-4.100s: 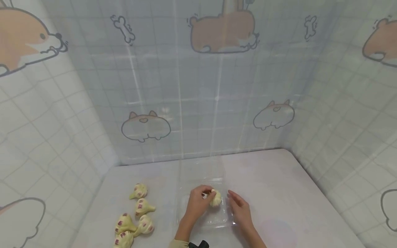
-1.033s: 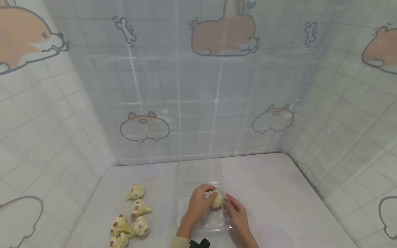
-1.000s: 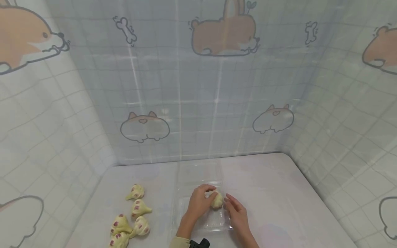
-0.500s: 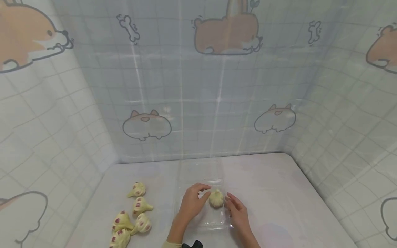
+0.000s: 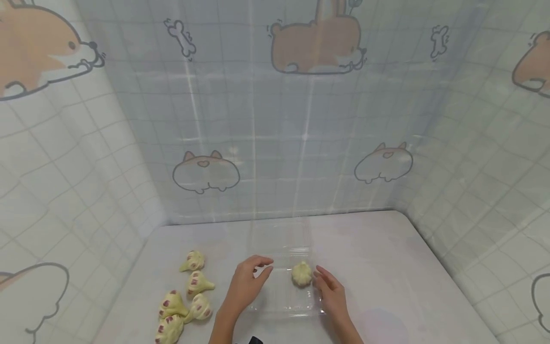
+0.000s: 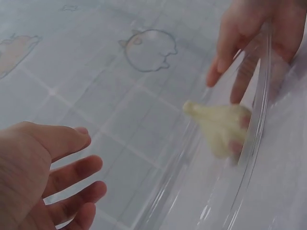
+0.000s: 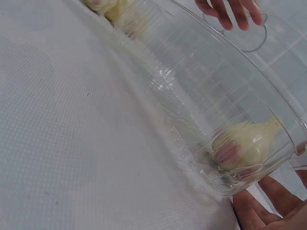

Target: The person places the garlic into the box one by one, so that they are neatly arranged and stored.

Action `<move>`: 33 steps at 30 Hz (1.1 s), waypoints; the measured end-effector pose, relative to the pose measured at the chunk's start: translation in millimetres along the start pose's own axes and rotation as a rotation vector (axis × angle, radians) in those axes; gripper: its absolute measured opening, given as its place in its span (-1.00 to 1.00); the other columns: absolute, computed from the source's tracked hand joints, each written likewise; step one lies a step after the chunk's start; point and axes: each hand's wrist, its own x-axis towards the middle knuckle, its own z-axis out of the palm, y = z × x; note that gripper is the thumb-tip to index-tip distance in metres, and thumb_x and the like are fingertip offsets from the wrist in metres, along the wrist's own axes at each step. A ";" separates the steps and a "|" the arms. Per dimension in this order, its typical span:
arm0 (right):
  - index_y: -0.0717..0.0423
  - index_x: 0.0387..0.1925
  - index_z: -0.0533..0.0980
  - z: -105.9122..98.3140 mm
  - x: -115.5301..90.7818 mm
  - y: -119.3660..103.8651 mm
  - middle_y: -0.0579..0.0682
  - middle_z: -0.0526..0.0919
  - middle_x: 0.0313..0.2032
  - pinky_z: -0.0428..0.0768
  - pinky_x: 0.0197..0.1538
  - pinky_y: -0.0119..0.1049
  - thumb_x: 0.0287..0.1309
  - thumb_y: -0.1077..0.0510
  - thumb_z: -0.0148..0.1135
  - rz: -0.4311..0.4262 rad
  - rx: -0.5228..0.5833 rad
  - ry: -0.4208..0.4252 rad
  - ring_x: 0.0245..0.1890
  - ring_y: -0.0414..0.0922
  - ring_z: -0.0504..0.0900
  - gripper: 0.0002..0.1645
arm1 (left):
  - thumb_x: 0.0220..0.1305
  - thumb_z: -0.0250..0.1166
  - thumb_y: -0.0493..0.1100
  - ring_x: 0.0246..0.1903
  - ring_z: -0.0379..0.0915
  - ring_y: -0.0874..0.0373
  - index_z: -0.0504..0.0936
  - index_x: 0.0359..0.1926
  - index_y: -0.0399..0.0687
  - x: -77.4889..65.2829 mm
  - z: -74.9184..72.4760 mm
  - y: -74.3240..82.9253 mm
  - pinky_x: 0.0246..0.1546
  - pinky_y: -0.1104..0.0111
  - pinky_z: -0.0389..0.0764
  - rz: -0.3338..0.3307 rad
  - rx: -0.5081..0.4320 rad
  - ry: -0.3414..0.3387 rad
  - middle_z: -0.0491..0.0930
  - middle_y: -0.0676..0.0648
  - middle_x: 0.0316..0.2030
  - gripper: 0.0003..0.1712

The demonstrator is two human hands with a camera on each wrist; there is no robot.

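A garlic bulb (image 5: 301,274) stands upright, stem up, in the right part of a clear plastic clamshell box (image 5: 275,306). Its purple-marked lower side shows through the box wall in the right wrist view. My left hand (image 5: 248,282) is over the box's left side, thumb and fingers spread and holding nothing; the left wrist view shows a gap between this hand (image 6: 57,177) and the bulb. My right hand (image 5: 333,294) rests at the box's right side with loosely bent fingers. In the right wrist view, its fingers (image 7: 278,196) lie against the outside of the wall.
Several more garlic bulbs (image 5: 199,283) with purple marks lie in a loose cluster on the white table (image 5: 378,267), left of the box. The box's open lid (image 5: 279,237) extends toward the back. Curtains (image 5: 275,119) with dog drawings enclose the table's back and sides.
My left hand has let go of the garlic bulb and moved left, away from it. The bulb now stands alone in the box. My right hand stays at the box's right side.
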 end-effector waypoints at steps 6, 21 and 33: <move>0.10 0.24 0.46 -1.0 -0.5 -0.8 0.18 0.56 0.13 0.59 -0.05 -0.21 0.38 0.13 0.09 0.005 -0.013 0.003 0.05 0.06 0.58 -0.56 | 0.24 0.37 -0.18 -0.18 0.53 0.27 0.69 -0.15 0.25 -13.8 -18.5 -9.0 -0.20 0.17 0.58 -0.055 -0.048 0.029 0.61 0.30 -0.21 -0.80; 0.06 0.23 0.47 -1.2 -1.8 3.1 0.17 0.54 0.15 0.58 -0.05 -0.22 0.37 0.07 0.11 0.029 -0.028 0.004 0.07 0.05 0.56 -0.56 | 0.22 0.37 -0.29 -0.29 0.58 0.26 0.72 -0.17 -0.01 -49.6 -79.0 -42.5 -0.30 0.35 0.57 -0.190 0.092 0.202 0.70 0.07 -0.27 -0.84; 0.10 0.24 0.46 -5.9 -0.7 3.0 0.18 0.55 0.14 0.57 -0.14 -0.29 0.35 0.13 0.12 0.019 0.021 -0.014 0.02 0.03 0.58 -0.55 | 0.31 0.32 -0.15 -0.29 0.55 0.37 0.70 -0.06 -0.09 -95.8 -112.8 -70.5 -0.34 0.44 0.59 -0.388 0.080 0.262 0.69 -0.04 -0.19 -0.79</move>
